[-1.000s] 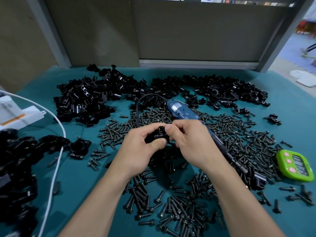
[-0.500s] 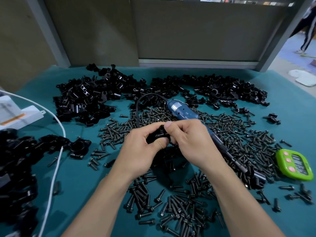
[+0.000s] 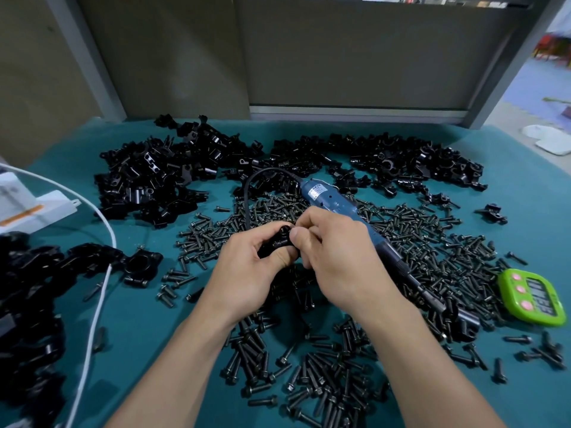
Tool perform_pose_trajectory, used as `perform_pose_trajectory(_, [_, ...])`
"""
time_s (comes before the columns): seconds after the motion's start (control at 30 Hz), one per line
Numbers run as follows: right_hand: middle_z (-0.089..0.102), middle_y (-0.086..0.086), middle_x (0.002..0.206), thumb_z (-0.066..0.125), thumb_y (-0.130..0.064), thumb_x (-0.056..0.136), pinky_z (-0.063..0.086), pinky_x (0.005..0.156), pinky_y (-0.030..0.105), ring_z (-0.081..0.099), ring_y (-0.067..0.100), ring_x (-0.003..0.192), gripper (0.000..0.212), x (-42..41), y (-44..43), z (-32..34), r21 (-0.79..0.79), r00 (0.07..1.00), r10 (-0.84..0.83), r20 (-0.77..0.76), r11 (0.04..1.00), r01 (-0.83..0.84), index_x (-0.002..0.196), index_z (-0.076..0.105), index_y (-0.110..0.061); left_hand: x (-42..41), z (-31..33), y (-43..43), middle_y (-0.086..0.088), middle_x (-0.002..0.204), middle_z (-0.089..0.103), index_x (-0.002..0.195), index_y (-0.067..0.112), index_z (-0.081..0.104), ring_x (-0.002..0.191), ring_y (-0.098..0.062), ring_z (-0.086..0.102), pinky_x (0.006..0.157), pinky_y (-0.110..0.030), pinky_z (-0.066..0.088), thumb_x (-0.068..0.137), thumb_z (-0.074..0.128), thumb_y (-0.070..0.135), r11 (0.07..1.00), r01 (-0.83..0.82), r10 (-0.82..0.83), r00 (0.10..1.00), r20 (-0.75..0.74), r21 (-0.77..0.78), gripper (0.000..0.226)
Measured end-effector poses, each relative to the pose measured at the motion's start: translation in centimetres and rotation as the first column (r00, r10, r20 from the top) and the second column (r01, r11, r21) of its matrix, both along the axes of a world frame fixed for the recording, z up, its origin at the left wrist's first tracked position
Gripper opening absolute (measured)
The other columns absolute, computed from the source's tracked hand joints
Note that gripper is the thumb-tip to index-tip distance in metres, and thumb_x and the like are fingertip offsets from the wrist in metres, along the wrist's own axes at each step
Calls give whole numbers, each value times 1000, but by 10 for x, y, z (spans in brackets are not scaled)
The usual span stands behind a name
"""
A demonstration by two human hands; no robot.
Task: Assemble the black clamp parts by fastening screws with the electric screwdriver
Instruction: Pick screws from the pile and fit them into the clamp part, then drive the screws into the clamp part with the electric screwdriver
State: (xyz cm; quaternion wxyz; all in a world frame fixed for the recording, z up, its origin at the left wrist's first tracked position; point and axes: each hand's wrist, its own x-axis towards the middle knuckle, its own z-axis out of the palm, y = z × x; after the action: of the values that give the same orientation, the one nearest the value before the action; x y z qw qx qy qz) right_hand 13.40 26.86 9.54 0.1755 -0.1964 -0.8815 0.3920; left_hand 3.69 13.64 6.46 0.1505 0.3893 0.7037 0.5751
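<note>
- Left hand (image 3: 247, 270) is in the middle of the table. Its fingers curl tightly round a black clamp part (image 3: 276, 243), forefinger arched over the top and thumb pressed in from the near side.
- Right hand (image 3: 338, 254) meets it from the right, fingers curled in narrow, with the thumb tip pinching at the part's round top end. Whether a screw sits under those fingertips, I cannot tell.
- The part is small, dark and glossy with a rounded end. It is held up off the table between the two hands.
- Electric screwdriver (image 3: 327, 200) lies untouched just beyond the right hand. It has a smooth blue barrel with a label, a black cord looping off its far end, and a slim dark shaft running near-right across the screws (image 3: 432, 242).
- Those screws are short and dark, with flanged heads. They are scattered thick across the teal table cover (image 3: 525, 193), right up to the wrists.
- Heaps of clamp parts (image 3: 154, 180) stretch along the far side, angular and shiny black, with more at the left edge.
- A green timer (image 3: 531, 299) with pink buttons sits at right, and a white cable (image 3: 98, 282) curves down the left.
</note>
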Motion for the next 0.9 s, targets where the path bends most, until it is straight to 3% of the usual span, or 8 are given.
perform_pose_trajectory(0.13, [62, -2, 60, 55, -33, 104, 36, 46, 18, 49, 5, 49, 27, -1, -4, -1, 2, 1000, -11, -13, 1000, 11, 79, 60, -27, 0, 3, -1, 19, 106, 78, 111, 47, 74, 103, -1, 72, 88, -15, 54, 98, 70, 8, 1000, 26, -26, 1000, -3, 17, 41])
perform_pose_trajectory(0.3, [69, -4, 67, 61, -24, 101, 45, 51, 25, 54, 9, 53, 17, 8, 5, 10, -14, 989, 144, -30, 989, -145, 85, 62, -28, -2, 4, -2, 11, 108, 79, 113, 42, 76, 104, -8, 74, 92, -26, 58, 97, 71, 21, 997, 51, -54, 997, 53, 59, 26])
perform_pose_trajectory(0.4, [58, -15, 60, 60, -25, 103, 38, 48, 20, 47, 6, 53, 27, 6, 3, 7, 42, 994, 101, -35, 994, -99, 76, 58, -26, 2, 4, -1, 15, 115, 78, 115, 44, 75, 113, -6, 71, 100, -33, 55, 97, 70, 20, 996, 57, -62, 995, 77, 61, 31])
perform_pose_trajectory(0.47, [51, -13, 55, 57, -27, 105, 36, 50, 17, 46, 2, 55, 39, 2, -2, 3, 92, 998, 43, -51, 995, -38, 66, 49, -25, 2, 3, -1, 17, 114, 77, 117, 44, 74, 113, -5, 70, 102, -37, 53, 97, 70, 14, 998, 35, -39, 997, 68, 56, 36])
perform_pose_trajectory(0.6, [47, -10, 48, 49, -38, 107, 36, 51, 15, 50, -2, 57, 48, -1, -7, -2, 138, 998, -34, -54, 990, 41, 60, 43, -26, 3, 4, -2, 20, 108, 78, 112, 50, 74, 106, -2, 72, 93, -25, 57, 98, 71, 10, 999, 5, -5, 1000, -3, 38, 43])
perform_pose_trajectory(0.7, [55, -19, 58, 50, -35, 107, 35, 49, 17, 49, 4, 55, 40, 5, 1, -2, 76, 998, 56, -38, 996, -53, 68, 49, -27, 3, 6, -1, 15, 103, 79, 108, 47, 76, 99, -6, 74, 88, -25, 58, 98, 71, 11, 1000, 1, -1, 1000, -8, 7, 38])
perform_pose_trajectory(0.83, [55, -8, 61, 55, -25, 104, 35, 52, 20, 49, 6, 60, 30, 7, 4, 1, 158, 992, 124, -10, 980, -121, 75, 55, -23, 4, 11, -3, 29, 100, 76, 98, 63, 73, 97, 10, 70, 79, -6, 50, 98, 71, 12, 1000, 25, -25, 1000, 12, -5, 51])
perform_pose_trajectory(0.9, [50, -8, 53, 53, -28, 104, 34, 50, 23, 47, 9, 57, 40, 4, 2, 0, 166, 997, 73, 4, 983, -72, 65, 50, -22, 4, 9, -4, 23, 103, 78, 105, 52, 75, 99, 4, 71, 81, -9, 51, 98, 71, 11, 999, 24, -24, 1000, -15, -24, 41])
